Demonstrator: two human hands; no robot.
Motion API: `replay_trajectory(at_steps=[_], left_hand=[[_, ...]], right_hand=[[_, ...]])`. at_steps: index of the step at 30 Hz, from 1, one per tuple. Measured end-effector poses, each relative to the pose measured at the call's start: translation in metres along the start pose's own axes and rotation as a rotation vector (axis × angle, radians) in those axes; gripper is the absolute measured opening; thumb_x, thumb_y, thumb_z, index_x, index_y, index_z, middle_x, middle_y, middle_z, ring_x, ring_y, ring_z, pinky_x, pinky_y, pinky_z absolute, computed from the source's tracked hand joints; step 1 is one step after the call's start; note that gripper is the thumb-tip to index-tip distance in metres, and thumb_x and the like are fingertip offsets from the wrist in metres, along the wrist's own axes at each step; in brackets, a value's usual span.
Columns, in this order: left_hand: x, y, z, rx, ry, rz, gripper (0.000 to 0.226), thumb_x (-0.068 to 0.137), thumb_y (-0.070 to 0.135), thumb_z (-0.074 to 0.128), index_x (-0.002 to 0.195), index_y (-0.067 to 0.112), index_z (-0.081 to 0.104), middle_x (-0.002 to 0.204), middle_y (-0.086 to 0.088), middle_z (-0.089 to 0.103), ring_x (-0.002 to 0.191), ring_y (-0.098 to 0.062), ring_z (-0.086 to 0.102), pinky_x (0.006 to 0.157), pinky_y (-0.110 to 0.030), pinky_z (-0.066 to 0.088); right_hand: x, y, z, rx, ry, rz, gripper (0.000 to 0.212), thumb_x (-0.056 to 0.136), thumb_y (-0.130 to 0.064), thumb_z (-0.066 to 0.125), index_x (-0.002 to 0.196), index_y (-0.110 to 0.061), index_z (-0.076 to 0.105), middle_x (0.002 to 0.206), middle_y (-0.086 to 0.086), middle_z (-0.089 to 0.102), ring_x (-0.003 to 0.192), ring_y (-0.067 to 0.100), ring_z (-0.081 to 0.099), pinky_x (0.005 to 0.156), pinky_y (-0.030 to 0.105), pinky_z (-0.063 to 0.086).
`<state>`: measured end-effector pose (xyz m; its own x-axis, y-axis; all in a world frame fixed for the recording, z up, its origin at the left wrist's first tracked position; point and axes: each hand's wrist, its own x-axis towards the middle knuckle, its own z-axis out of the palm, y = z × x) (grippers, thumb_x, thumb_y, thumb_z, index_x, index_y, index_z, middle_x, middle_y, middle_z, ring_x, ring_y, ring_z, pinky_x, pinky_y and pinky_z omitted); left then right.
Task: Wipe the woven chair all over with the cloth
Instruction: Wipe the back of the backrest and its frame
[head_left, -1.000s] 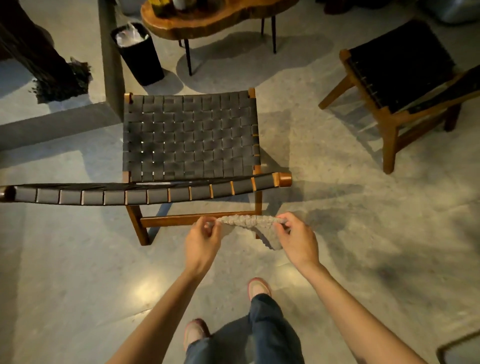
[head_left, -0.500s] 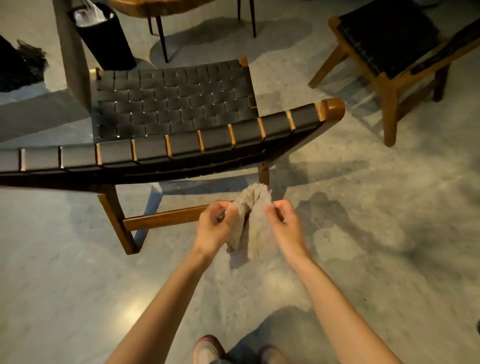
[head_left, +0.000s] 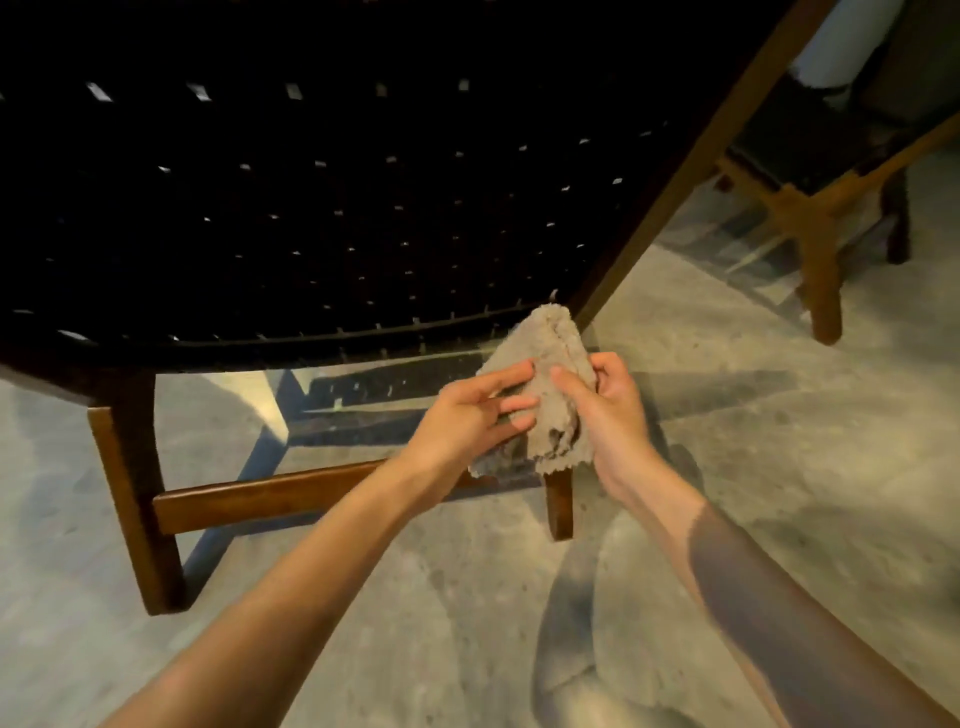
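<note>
A: What step is the person on?

B: Looks like getting the rag ready, not wiping yet. Both hands fold the grey-brown fuzzy cloth (head_left: 550, 364) into a pad, right in front of the black woven chair with a brown wood frame (head_left: 311, 208).

A: Where's the cloth vs. the fingers?

B: Between the 2 hands. The left hand (head_left: 467, 415) pinches its left side, w/ thumb on top & fingers (head_left: 514, 410) lying mostly straight on the front. The right hand (head_left: 613, 410) curls round the right edge, thumb on the front. So both hold it.

A: Does it touch the chair?

B: Can't tell for sure. The cloth's top tip sits just by the low right corner of the woven back, near the slanted wood post (head_left: 685, 171). Its bottom hangs loose above the grey stone floor (head_left: 779, 415).

A: What's next, prob.?

B: Prob. one hand takes the pad, presses it flat on the dark straps & rubs along. It needs a firm hold, b/c a loose fold could flop open. Lots left to do: straps, posts, legs, low wood bar (head_left: 260, 499).
</note>
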<state>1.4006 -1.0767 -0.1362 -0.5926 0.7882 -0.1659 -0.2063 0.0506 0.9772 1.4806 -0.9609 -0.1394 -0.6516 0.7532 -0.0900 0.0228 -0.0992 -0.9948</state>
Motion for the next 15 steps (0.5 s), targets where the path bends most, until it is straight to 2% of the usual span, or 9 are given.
replay_trajectory(at_steps=[2, 4, 6, 8, 10, 12, 13, 15], left_hand=[[0.013, -0.009, -0.014, 0.112, 0.045, 0.097, 0.048, 0.095, -0.014, 0.032, 0.13, 0.011, 0.052, 0.13, 0.001, 0.054, 0.103, -0.005, 0.062, 0.086, -0.018, 0.052], [0.02, -0.009, -0.027, 0.272, 0.094, 0.227, 0.053, 0.095, -0.015, 0.03, 0.13, 0.018, 0.051, 0.132, 0.005, 0.051, 0.107, -0.001, 0.057, 0.086, -0.012, 0.049], [0.023, -0.001, -0.038, 0.413, 0.127, 0.369, 0.057, 0.094, -0.016, 0.028, 0.128, 0.026, 0.046, 0.131, 0.013, 0.046, 0.112, -0.001, 0.051, 0.088, -0.01, 0.044], [0.025, 0.013, -0.045, 0.573, 0.196, 0.497, 0.054, 0.095, -0.012, 0.031, 0.131, 0.027, 0.043, 0.131, 0.014, 0.045, 0.118, -0.003, 0.046, 0.094, -0.013, 0.04], [0.022, 0.031, -0.046, 0.753, 0.307, 0.64, 0.05, 0.095, -0.007, 0.036, 0.135, 0.022, 0.046, 0.134, 0.011, 0.047, 0.118, -0.004, 0.045, 0.096, -0.014, 0.036], [0.018, 0.053, -0.043, 0.984, 0.397, 0.787, 0.048, 0.092, -0.006, 0.042, 0.135, 0.016, 0.049, 0.137, 0.004, 0.048, 0.122, -0.009, 0.044, 0.097, -0.014, 0.032], [0.016, 0.064, -0.041, 1.111, 0.437, 0.849, 0.049, 0.09, -0.006, 0.044, 0.135, 0.014, 0.049, 0.14, 0.001, 0.047, 0.126, -0.013, 0.041, 0.101, -0.017, 0.03], [0.011, 0.083, -0.039, 1.355, 0.524, 0.959, 0.052, 0.087, -0.005, 0.049, 0.136, 0.011, 0.049, 0.144, -0.004, 0.044, 0.131, -0.022, 0.036, 0.106, -0.026, 0.028]], right_hand=[[0.013, 0.003, 0.002, -0.016, 0.042, -0.101, 0.012, 0.092, -0.014, 0.06, 0.093, -0.017, 0.048, 0.091, 0.009, 0.064, 0.078, 0.015, 0.063, 0.068, 0.03, 0.053], [0.021, 0.0, 0.004, -0.051, 0.116, -0.252, 0.013, 0.092, -0.014, 0.061, 0.093, -0.016, 0.048, 0.086, 0.005, 0.062, 0.074, 0.011, 0.06, 0.064, 0.026, 0.05], [0.025, -0.009, 0.005, -0.09, 0.216, -0.484, 0.016, 0.091, -0.012, 0.062, 0.093, -0.015, 0.046, 0.083, -0.002, 0.058, 0.069, 0.001, 0.055, 0.061, 0.017, 0.045], [0.025, -0.025, 0.007, -0.136, 0.31, -0.76, 0.019, 0.089, -0.007, 0.062, 0.092, -0.014, 0.045, 0.098, -0.009, 0.056, 0.082, -0.003, 0.056, 0.07, 0.01, 0.042], [0.027, -0.041, 0.009, -0.203, 0.387, -1.033, 0.017, 0.086, 0.001, 0.062, 0.093, -0.002, 0.047, 0.114, 0.002, 0.05, 0.101, 0.007, 0.054, 0.083, 0.009, 0.039], [0.034, -0.057, 0.014, -0.255, 0.429, -1.235, 0.018, 0.082, 0.009, 0.062, 0.091, 0.008, 0.047, 0.113, 0.019, 0.048, 0.108, 0.016, 0.049, 0.092, 0.01, 0.036], [0.036, -0.066, 0.017, -0.278, 0.432, -1.303, 0.019, 0.081, 0.011, 0.063, 0.09, 0.008, 0.046, 0.111, 0.023, 0.048, 0.109, 0.018, 0.048, 0.095, 0.011, 0.035], [0.041, -0.082, 0.021, -0.321, 0.434, -1.417, 0.028, 0.08, 0.01, 0.063, 0.093, -0.004, 0.043, 0.112, 0.019, 0.047, 0.108, 0.023, 0.049, 0.097, 0.018, 0.039]])
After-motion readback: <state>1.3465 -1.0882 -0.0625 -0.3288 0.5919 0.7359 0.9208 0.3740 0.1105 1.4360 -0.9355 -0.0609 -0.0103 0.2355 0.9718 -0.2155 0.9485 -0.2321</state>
